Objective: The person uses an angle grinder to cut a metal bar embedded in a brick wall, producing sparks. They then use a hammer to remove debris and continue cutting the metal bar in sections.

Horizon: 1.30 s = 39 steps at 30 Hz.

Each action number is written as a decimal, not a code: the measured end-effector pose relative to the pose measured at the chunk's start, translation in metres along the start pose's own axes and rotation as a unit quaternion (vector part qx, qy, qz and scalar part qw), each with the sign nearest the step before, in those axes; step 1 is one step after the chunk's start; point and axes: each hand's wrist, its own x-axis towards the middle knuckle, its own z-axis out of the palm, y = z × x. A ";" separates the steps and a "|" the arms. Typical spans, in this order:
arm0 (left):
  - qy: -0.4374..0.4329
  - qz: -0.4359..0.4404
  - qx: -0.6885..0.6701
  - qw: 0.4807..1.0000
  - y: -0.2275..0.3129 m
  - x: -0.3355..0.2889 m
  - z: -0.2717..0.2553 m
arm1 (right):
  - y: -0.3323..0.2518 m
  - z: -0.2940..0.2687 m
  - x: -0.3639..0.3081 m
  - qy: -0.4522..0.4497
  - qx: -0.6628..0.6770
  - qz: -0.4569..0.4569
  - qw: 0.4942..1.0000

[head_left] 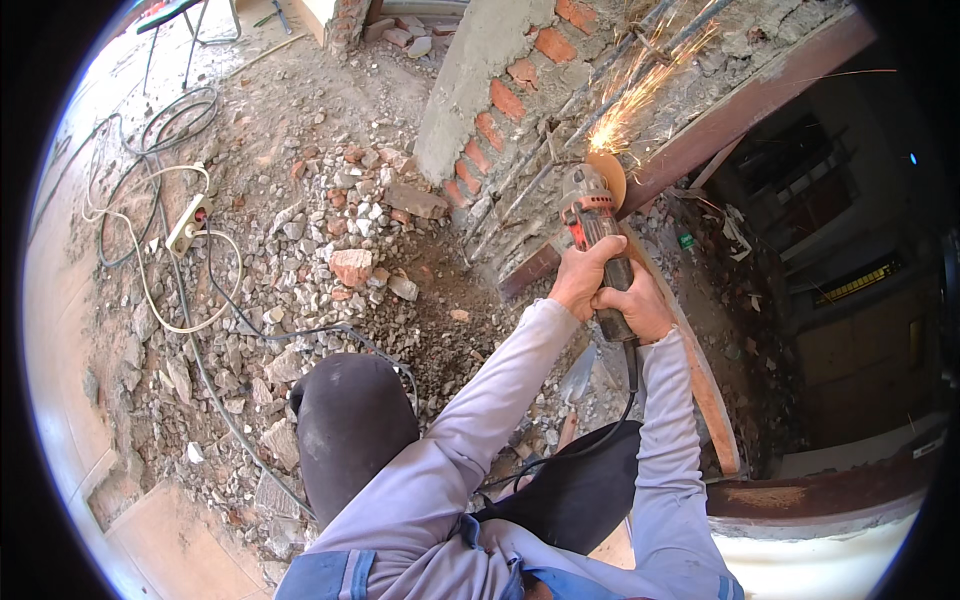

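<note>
Right of centre in the frame, the grinder (591, 212) runs nearly straight up and down, disc (613, 176) end toward the top and tipped slightly left. I can't read any lettering on it. The left hand (588, 276) grips its body; the right hand (645, 305) wraps just behind, forearms (515, 362) stretched from below. Sparks (622, 112) spray toward the upper right.

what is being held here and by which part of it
An angle grinder: the left hand grips its mid-body, the right hand its rear end, near the cord.
</note>
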 end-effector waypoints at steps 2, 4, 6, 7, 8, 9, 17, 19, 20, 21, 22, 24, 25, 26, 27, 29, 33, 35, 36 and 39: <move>-0.001 0.000 -0.003 1.000 0.000 0.000 0.000 | 0.000 0.000 0.000 -0.004 0.007 -0.005 1.000; 0.001 -0.001 0.001 1.000 -0.001 0.001 0.000 | 0.000 0.000 0.000 -0.010 0.006 -0.011 1.000; 0.002 -0.002 0.005 1.000 -0.001 0.001 0.000 | 0.000 0.000 0.000 -0.004 0.006 -0.006 1.000; 0.003 -0.002 0.007 1.000 -0.001 0.001 -0.001 | 0.000 0.000 0.000 -0.003 0.006 -0.006 1.000; 0.004 -0.002 0.009 1.000 -0.001 0.001 -0.001 | -0.001 0.000 0.000 0.001 0.000 -0.004 1.000; 0.005 -0.004 0.011 1.000 -0.001 0.001 -0.001 | -0.001 0.000 0.000 0.003 -0.006 -0.003 1.000; -0.003 -0.001 -0.001 1.000 -0.002 0.003 -0.002 | -0.003 0.000 -0.001 0.004 -0.029 0.011 0.999; -0.003 -0.005 0.001 1.000 -0.002 0.004 -0.003 | -0.005 0.001 -0.002 -0.001 -0.017 0.013 1.000; -0.004 -0.008 0.003 1.000 -0.002 0.004 -0.003 | -0.006 0.001 -0.002 -0.004 -0.016 0.013 1.000; -0.003 -0.006 0.003 1.000 -0.002 0.003 -0.003 | -0.007 0.001 -0.002 -0.008 -0.015 0.013 1.000; -0.002 -0.004 0.004 1.000 -0.001 0.003 -0.003 | -0.008 0.001 -0.003 -0.008 -0.015 0.015 1.000; -0.002 -0.003 0.003 1.000 -0.001 0.002 -0.003 | -0.009 0.001 -0.003 -0.003 -0.019 0.000 1.000; -0.003 -0.003 0.000 1.000 -0.001 0.002 -0.002 | -0.010 0.001 -0.003 -0.002 -0.020 -0.010 1.000; -0.006 -0.003 -0.004 1.000 -0.001 0.002 -0.002 | -0.010 0.001 -0.004 0.001 -0.025 -0.005 1.000; -0.004 -0.003 -0.001 1.000 -0.001 0.002 -0.002 | -0.009 0.001 -0.003 0.001 -0.029 -0.003 1.000; -0.003 -0.003 0.001 1.000 0.000 0.001 -0.002 | -0.008 0.001 -0.003 -0.003 -0.025 -0.001 1.000; 0.000 0.001 0.002 1.000 -0.001 0.001 -0.002 | -0.005 0.001 -0.001 -0.016 -0.001 0.006 1.000; 0.001 -0.001 0.000 1.000 -0.001 0.001 -0.002 | -0.004 0.002 -0.001 -0.014 -0.001 0.007 1.000; 0.001 -0.001 0.001 1.000 -0.001 0.001 -0.001 | -0.004 0.002 -0.001 -0.010 -0.004 0.005 1.000; -0.001 -0.002 0.007 1.000 0.000 0.001 -0.002 | -0.003 0.001 -0.001 -0.011 0.006 0.004 1.000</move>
